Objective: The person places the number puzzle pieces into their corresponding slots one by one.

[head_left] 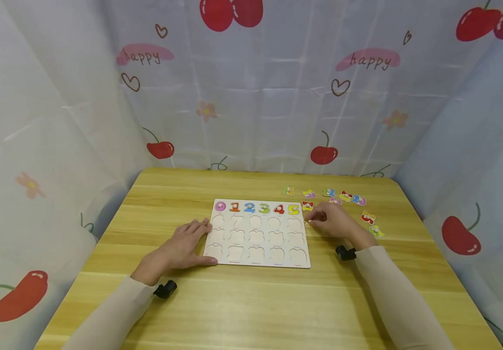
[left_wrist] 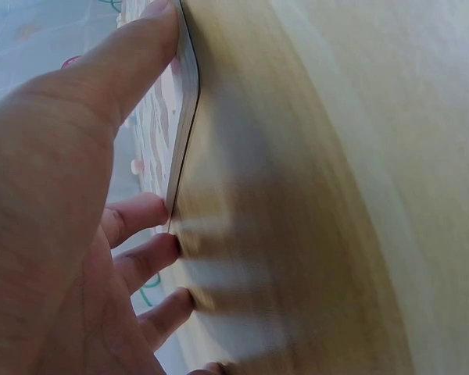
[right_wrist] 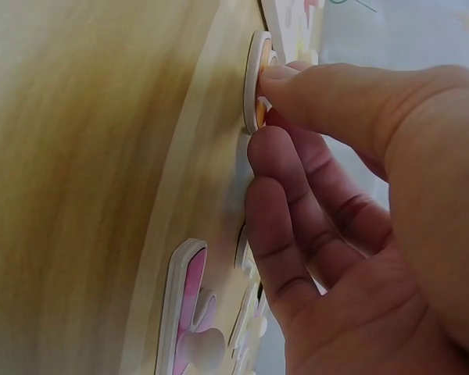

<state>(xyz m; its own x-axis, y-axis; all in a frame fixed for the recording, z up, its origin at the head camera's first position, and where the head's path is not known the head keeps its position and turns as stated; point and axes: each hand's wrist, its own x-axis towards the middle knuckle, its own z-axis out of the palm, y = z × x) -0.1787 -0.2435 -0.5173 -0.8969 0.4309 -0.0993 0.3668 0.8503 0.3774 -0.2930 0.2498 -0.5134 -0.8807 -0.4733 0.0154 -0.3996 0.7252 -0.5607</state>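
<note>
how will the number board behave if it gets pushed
The number board is probably stiff, as it shows no bend. Lying flat, it should slide rather than tip. The top-row numbers, set into it, likely ride along.

Right hand [right_wrist: 399,273] pinching an orange-faced piece [right_wrist: 258,66] between thumb [right_wrist: 328,94] and fingers [right_wrist: 267,211], pink piece [right_wrist: 189,289] with round pale knob [right_wrist: 203,349] lying nearby, wood-grained table [right_wrist: 86,195] beneath.

The cream puzzle board [head_left: 256,239] bears a purple 0 [head_left: 216,206], orange 1 [head_left: 234,210], blue 2 [head_left: 250,211], green 3 [head_left: 266,209], red 4 [head_left: 279,210] and yellow 5 [head_left: 294,211], the gripped piece [right_wrist: 254,82] shows orange, the tabletop [head_left: 260,306] is yellow wood grain, the sleeves [head_left: 402,296] are beige, and the white curtain [head_left: 273,112] carries red cherries [head_left: 324,155], pink flowers [head_left: 206,111] and brown hearts [head_left: 340,87].
</note>
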